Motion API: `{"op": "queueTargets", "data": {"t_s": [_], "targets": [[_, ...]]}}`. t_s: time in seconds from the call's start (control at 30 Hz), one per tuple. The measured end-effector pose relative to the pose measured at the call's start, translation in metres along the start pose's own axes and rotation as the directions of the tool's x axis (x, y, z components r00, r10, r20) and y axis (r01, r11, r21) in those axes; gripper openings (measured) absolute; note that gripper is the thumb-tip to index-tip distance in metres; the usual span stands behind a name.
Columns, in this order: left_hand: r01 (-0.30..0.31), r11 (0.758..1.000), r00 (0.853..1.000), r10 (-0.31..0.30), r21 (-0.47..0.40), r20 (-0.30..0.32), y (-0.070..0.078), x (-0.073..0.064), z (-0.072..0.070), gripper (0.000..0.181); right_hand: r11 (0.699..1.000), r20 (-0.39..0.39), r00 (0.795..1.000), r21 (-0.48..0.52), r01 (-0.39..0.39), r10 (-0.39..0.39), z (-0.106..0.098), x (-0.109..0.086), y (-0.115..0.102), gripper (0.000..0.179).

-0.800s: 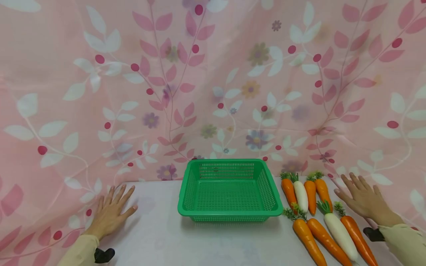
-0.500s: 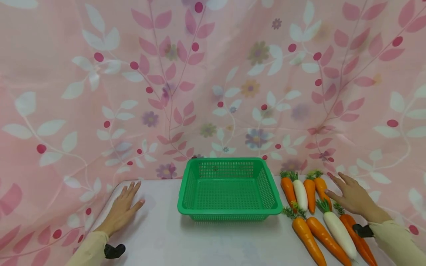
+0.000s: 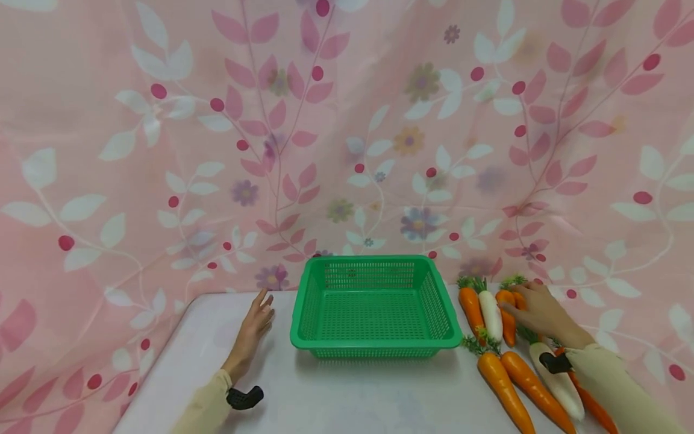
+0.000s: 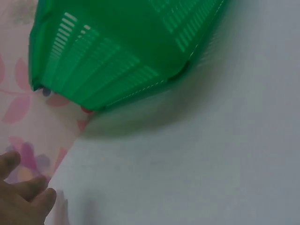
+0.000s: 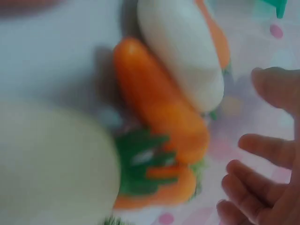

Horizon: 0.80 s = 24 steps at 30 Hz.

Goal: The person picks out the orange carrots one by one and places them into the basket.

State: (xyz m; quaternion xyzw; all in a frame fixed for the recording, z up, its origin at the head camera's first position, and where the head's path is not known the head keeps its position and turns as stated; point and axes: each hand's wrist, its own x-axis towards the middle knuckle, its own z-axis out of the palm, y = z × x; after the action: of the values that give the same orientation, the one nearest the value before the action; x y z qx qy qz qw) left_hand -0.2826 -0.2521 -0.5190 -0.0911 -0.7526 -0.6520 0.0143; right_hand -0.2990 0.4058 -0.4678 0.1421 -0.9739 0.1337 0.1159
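Observation:
My right hand [image 3: 547,312] is over the back row of vegetables at the right, fingers spread around the top of an orange carrot [image 3: 508,319] and partly hiding its neighbour. In the right wrist view its fingertips [image 5: 248,140] are apart from the carrots, with nothing gripped. Beside that carrot lie a white radish [image 3: 491,316] and another carrot [image 3: 470,307]. My left hand [image 3: 253,331] hovers left of the green basket [image 3: 379,345], its fingers relaxed and holding nothing. The left wrist view shows the basket's corner [image 4: 117,56] ahead of it.
Nearer the front right lie two carrots [image 3: 504,386], a second white radish [image 3: 561,386] and a darker carrot [image 3: 596,410], partly under the right sleeve. A pink floral cloth [image 3: 347,120] hangs behind the white table [image 3: 336,398].
My left hand has moved right, from the table's left edge towards the basket. My right hand has moved left from beside the vegetables to over the back carrots. The basket has stayed put.

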Motion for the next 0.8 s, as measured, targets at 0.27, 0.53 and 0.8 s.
{"op": "queueTargets", "data": {"t_s": [0.27,0.53,0.8], "targets": [[-0.068,0.995,0.998,0.069,-0.078,0.010,-0.005,0.005,0.035,0.063,0.999,-0.006,1.000,0.046,0.022,-0.022,0.013,0.015,-0.028,0.053],[-0.127,0.988,0.991,0.129,-0.083,0.024,-0.017,0.008,0.049,0.063,0.990,0.019,0.999,0.132,0.043,-0.046,0.024,0.028,-0.044,0.053],[-0.190,0.977,0.981,0.193,-0.096,0.021,-0.019,0.010,0.059,0.061,0.995,0.053,0.998,0.102,0.017,-0.022,0.033,0.033,-0.050,0.049]]}}
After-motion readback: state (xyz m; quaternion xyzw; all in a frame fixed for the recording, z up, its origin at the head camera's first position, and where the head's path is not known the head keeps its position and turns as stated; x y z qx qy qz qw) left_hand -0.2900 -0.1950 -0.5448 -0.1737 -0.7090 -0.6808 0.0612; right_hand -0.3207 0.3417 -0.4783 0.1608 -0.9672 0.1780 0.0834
